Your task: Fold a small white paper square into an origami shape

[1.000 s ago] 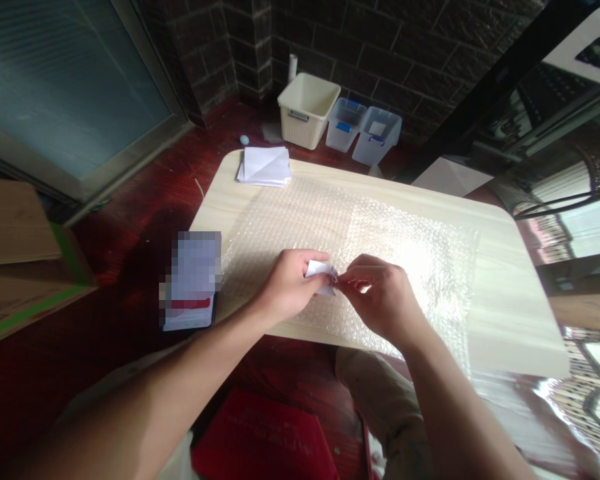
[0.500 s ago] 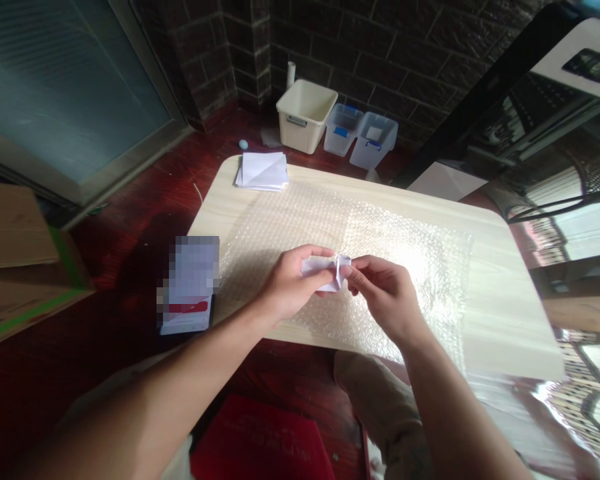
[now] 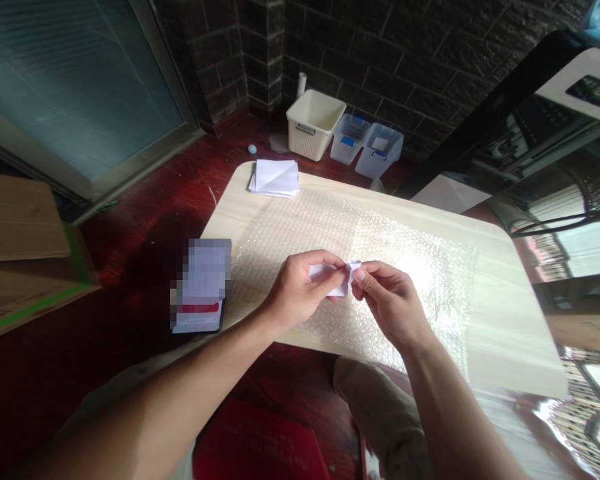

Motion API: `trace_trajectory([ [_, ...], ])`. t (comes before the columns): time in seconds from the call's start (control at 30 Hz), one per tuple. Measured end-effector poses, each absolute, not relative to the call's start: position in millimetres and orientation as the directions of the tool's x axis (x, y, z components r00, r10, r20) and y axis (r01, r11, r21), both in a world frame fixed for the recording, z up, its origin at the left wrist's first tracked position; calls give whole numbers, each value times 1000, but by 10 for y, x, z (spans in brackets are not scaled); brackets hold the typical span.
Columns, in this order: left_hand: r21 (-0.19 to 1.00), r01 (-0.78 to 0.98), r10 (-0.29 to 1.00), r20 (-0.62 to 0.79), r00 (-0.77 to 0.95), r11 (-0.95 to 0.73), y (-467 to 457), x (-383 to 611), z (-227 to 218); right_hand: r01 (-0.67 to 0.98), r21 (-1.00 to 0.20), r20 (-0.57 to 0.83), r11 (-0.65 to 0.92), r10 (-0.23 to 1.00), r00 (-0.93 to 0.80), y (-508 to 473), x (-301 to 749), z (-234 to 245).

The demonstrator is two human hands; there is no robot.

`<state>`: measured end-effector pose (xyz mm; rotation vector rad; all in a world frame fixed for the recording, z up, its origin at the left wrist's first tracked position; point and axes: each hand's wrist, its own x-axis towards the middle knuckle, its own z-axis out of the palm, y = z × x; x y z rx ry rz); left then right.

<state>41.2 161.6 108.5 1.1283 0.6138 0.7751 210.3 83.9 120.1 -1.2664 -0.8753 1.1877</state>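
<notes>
Both hands hold a small folded piece of white paper (image 3: 338, 276) just above a sheet of bubble wrap (image 3: 380, 247) that covers a low, light wooden table (image 3: 500, 313). My left hand (image 3: 300, 288) grips the paper's left side with curled fingers. My right hand (image 3: 387, 297) pinches its right end between thumb and fingertips. The hands meet near the table's front edge.
A stack of white paper sheets (image 3: 275, 177) lies at the table's far left corner. A phone (image 3: 203, 287) sits at the left edge. A cream bin (image 3: 315, 124) and two clear plastic boxes (image 3: 365, 139) stand on the floor by the brick wall. A red cushion (image 3: 260, 447) lies below.
The paper and both hands have lifted slightly and shifted a little right. The right fingers now pinch the paper's right end higher up.
</notes>
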Motion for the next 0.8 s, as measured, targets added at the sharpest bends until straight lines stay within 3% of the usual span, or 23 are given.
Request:
trace_trajectory([
  [0.17,956,-154,773,-102,626,250,1605,400,1109,-281,-948,-206,-150,961,185,853,2054,1258],
  [0.3,947,-124,742,-145,654,295,1608,405,1110,-229,-959,-200,-165,970,138,839,2093,1259],
  [0.5,853,-147,736,-330,591,500,1586,437,1120,158,-987,6,-37,965,262,794,2063,1258],
  [0.67,745,-246,743,-456,491,620,1566,465,1117,579,-815,213,25,942,260,777,2022,1268],
  [0.8,719,-241,727,-501,470,652,1566,467,1165,689,-718,271,99,951,146,788,2046,1262],
])
